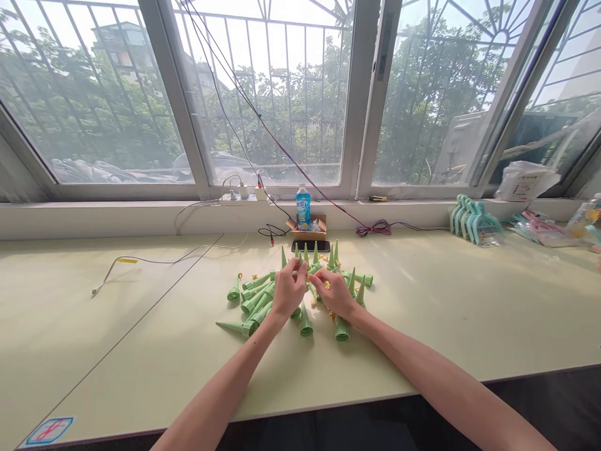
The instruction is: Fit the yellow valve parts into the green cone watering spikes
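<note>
- My left hand (290, 288), fingers curled into a pinch, grips a green spike (300, 257) largely hidden by the fingertips.
- My right hand (334, 292) meets it just alongside, thumb and fingers drawn together at a small yellow piece (308, 276); I cannot tell whether it is gripped.
- Around and beneath both hands, ribbed-collared green cones (306, 326), apparently plastic, lie on their sides or stand points up, with curled yellow parts (327, 285) among them.
- Beyond the hands, a dark, flat phone (310, 246) lies before an open cardboard box (319, 235) and a blue-labelled bottle (303, 207).
- Smooth and pale, the worktop (436, 307) stretches wide to the right of my right hand; its front edge passes under both forearms.
- Left of my left hand, a straight seam (141, 317) runs diagonally, crossed by a thin white cable (164, 261) farther back.
</note>
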A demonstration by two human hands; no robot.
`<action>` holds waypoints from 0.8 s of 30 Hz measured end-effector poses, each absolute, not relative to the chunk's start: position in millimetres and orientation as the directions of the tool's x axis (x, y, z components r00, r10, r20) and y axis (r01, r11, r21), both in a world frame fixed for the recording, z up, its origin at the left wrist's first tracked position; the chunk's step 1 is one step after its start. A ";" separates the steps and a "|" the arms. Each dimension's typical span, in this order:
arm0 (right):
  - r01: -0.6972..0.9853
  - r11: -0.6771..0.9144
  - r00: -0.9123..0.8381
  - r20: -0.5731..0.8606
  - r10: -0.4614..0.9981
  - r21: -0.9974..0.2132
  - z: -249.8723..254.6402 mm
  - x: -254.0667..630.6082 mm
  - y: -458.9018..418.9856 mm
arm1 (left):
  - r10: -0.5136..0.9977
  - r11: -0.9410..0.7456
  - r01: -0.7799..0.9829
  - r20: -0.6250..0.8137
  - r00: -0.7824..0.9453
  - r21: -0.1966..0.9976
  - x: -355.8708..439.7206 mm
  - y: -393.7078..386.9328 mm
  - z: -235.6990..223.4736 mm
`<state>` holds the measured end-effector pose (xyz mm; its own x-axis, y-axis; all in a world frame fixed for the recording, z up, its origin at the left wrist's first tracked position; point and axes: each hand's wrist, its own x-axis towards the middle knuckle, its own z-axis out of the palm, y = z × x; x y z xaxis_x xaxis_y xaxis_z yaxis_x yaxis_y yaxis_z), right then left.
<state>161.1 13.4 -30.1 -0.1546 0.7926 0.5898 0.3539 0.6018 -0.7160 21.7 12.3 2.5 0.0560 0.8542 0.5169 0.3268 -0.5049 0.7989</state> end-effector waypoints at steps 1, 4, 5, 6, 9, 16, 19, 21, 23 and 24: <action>0.357 0.596 -0.154 0.584 0.797 -0.719 -29.5 161.0 12.9 | 0.854 -0.505 0.326 0.517 0.055 0.799 21.8 12.0 3.0; 0.357 0.593 -0.154 0.581 0.799 -0.721 -28.4 160.6 11.9 | 0.854 -0.503 0.329 0.519 0.044 0.800 21.8 11.9 3.9; 0.357 0.596 -0.151 0.586 0.796 -0.719 -28.2 160.5 11.7 | 0.855 -0.500 0.329 0.518 0.038 0.801 21.6 12.2 3.9; 0.358 0.598 -0.144 0.591 0.794 -0.717 -28.1 160.4 11.4 | 0.856 -0.496 0.331 0.516 0.031 0.803 21.5 12.6 3.7; 0.362 0.600 -0.110 0.606 0.788 -0.714 -27.8 160.5 10.1 | 0.857 -0.487 0.340 0.515 0.007 0.805 21.0 13.8 2.8; 0.350 0.638 -0.141 0.635 0.760 -0.686 -26.1 160.4 9.4 | 0.857 -0.492 0.334 0.515 0.021 0.804 21.7 13.1 3.6; 0.356 0.625 -0.140 0.622 0.771 -0.695 -27.4 160.2 11.3 | 0.855 -0.499 0.327 0.518 0.035 0.802 22.0 12.7 3.7; 0.368 0.613 -0.134 0.612 0.779 -0.700 -28.4 160.2 12.3 | 0.851 -0.506 0.330 0.523 0.042 0.797 22.0 12.6 3.4; 0.382 0.600 -0.126 0.603 0.788 -0.703 -28.7 160.2 12.6 | 0.852 -0.507 0.329 0.521 0.051 0.797 21.9 12.6 3.2; 0.387 0.595 -0.125 0.599 0.791 -0.705 -28.5 160.2 12.4 | 0.852 -0.507 0.330 0.521 0.051 0.796 21.9 12.5 3.2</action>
